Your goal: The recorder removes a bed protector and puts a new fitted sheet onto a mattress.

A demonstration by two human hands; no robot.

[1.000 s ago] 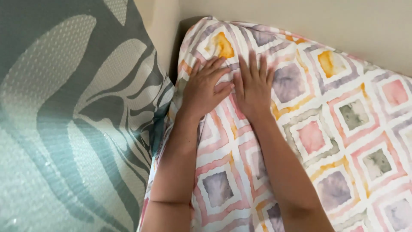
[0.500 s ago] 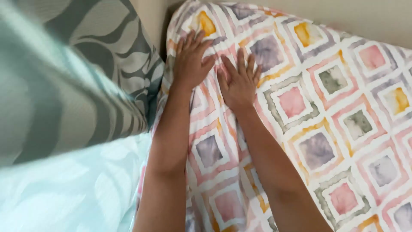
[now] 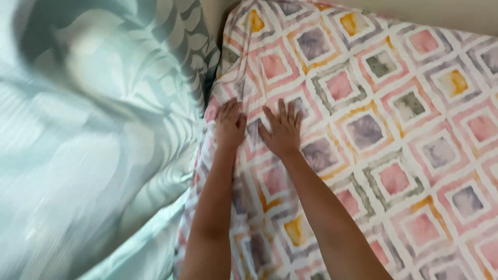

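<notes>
Patterned sheet (image 3: 394,129): left hand (image 3: 230,124), right hand (image 3: 282,132) flat, grip open, holding nothing.

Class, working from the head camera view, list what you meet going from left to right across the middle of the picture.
Pale teal curtain with a grey leaf pattern → left hand, flat on the fabric → right hand, flat beside it → white bed sheet printed with pink, purple and yellow diamonds.
</notes>
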